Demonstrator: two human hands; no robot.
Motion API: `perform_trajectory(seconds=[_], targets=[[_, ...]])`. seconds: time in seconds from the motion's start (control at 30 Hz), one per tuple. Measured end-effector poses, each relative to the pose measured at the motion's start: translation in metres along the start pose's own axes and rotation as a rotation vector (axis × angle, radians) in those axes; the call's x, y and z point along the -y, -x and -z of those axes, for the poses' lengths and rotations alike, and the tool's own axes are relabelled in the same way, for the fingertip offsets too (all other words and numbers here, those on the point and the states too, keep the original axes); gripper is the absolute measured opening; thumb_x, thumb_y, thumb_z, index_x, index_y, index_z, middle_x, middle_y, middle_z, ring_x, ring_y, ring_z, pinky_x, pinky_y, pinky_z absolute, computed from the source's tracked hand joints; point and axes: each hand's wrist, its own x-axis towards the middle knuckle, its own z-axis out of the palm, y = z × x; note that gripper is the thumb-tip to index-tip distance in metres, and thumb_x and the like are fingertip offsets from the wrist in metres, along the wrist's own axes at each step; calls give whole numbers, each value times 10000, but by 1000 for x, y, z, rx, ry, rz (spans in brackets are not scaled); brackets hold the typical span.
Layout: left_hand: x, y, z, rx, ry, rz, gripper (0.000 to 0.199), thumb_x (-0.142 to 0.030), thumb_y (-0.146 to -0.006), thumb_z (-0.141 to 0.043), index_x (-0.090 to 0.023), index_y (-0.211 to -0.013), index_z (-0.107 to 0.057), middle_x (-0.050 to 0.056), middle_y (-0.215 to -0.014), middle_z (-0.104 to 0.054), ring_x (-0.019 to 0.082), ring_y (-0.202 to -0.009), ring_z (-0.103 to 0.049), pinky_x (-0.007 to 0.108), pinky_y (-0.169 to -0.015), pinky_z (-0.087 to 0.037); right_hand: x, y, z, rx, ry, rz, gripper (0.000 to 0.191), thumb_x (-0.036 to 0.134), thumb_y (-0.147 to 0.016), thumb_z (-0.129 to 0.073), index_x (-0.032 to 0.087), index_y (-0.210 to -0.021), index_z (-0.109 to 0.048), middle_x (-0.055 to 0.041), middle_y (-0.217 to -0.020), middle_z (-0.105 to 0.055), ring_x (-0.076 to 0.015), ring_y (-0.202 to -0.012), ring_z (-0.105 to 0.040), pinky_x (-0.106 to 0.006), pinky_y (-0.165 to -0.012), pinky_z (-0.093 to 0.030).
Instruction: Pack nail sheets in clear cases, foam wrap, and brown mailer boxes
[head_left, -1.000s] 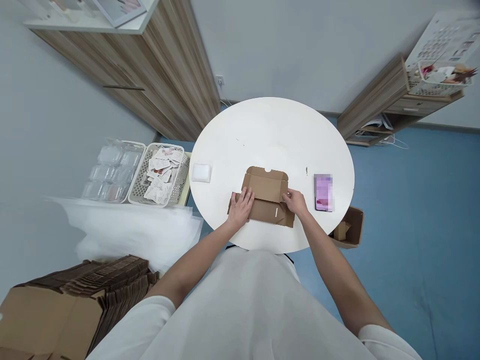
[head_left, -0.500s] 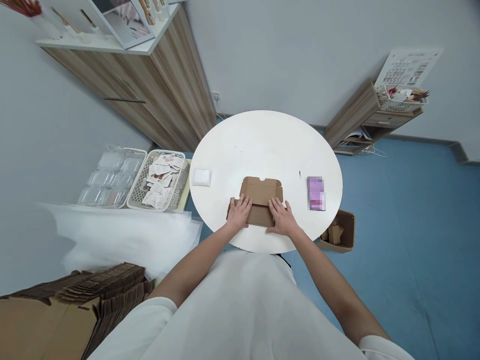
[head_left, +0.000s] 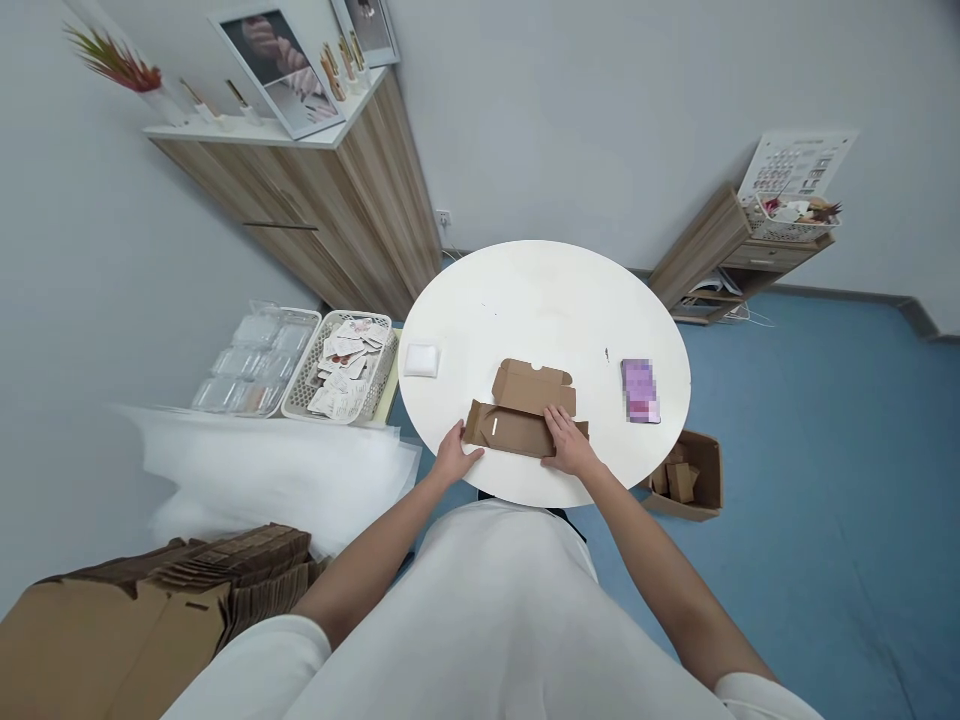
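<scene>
A brown cardboard box (head_left: 517,432), partly unfolded, lies on the white oval table (head_left: 555,300) close to my body. Its lid flap (head_left: 534,385) points away from me, and a short side flap stands up at the left end. My left hand (head_left: 454,455) is at that left end, thumb and fingers apart, with the fingertips at or just beside the flap. With fingers stretched out, my right hand (head_left: 568,440) lies flat on the right part of the box, pressing on the cardboard.
On the table are a white packet (head_left: 421,360) at left and a purple pack (head_left: 640,390) at right. A basket of cards (head_left: 341,370), plastic sheets (head_left: 262,475) and stacked flat cardboard (head_left: 172,610) are on my left. An open carton (head_left: 686,480) stands on the floor at right.
My left hand has slid off the box's middle to its left end, where the side flap now stands up. My right hand stays on the box. The whole view has shifted a little.
</scene>
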Motion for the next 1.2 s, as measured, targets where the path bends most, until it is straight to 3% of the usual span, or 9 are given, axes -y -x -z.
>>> perform_trajectory(seconds=[0.1, 0.23, 0.47, 0.63, 0.7, 0.87, 1.2], targets=[[0, -5, -3, -27, 99, 28, 516, -221, -733, -563, -162, -1221, -408, 93, -1160, -564, 195, -1050, -536, 295, -857, -432, 8, 3, -8, -16, -56, 13, 1064, 340, -609, -674, 169, -1392, 25, -93, -1468, -67, -259, -1343, 11, -411, -1063, -184], [-3, -4, -4, -82, 137, 66, 368, -196, -744, -543, -162, -1109, -501, 82, -1063, -615, 196, -973, -570, 294, -791, -456, 19, 7, -16, -25, -86, 22, 1068, 305, -613, -670, 184, -1390, 51, -88, -1469, -52, -260, -1342, 30, -419, -1067, -175], [-8, 5, -3, -63, 155, -7, 352, -212, -766, -536, -163, -1113, -508, 78, -1053, -619, 181, -937, -585, 295, -802, -458, 31, 7, -24, -56, -90, -10, 1002, 248, -622, -623, 138, -1393, 9, -110, -1464, -68, -272, -1339, 36, -425, -1069, -165], [-16, 13, -6, 24, 128, -140, 530, -364, -705, -623, -183, -1175, -462, 84, -1135, -581, 196, -978, -568, 283, -787, -455, 39, 6, -29, -52, -67, -23, 1034, 251, -619, -631, 153, -1389, 53, -108, -1467, -52, -278, -1338, 44, -433, -1066, -166], [-18, 11, -6, 23, 84, -114, 508, -413, -740, -570, -185, -1179, -455, 83, -1118, -591, 200, -980, -566, 284, -771, -449, 40, 5, -30, -47, -52, -31, 1051, 269, -619, -641, 148, -1387, 65, -111, -1467, -37, -277, -1338, 57, -427, -1068, -159], [-20, -2, -2, 59, -118, -33, 302, -350, -811, -449, -163, -1028, -543, 86, -999, -637, 211, -888, -589, 286, -705, -428, 39, 5, -26, -17, -31, 3, 1118, 372, -598, -672, 148, -1383, 92, -107, -1470, 34, -288, -1332, 92, -447, -1069, -138], [-18, -15, 0, 127, -203, -33, 283, -327, -820, -395, -151, -984, -543, 110, -985, -628, 225, -900, -584, 282, -676, -415, 34, 1, -16, 48, -25, 29, 1202, 534, -542, -669, 133, -1383, 91, -111, -1470, 47, -309, -1328, 99, -460, -1066, -127]])
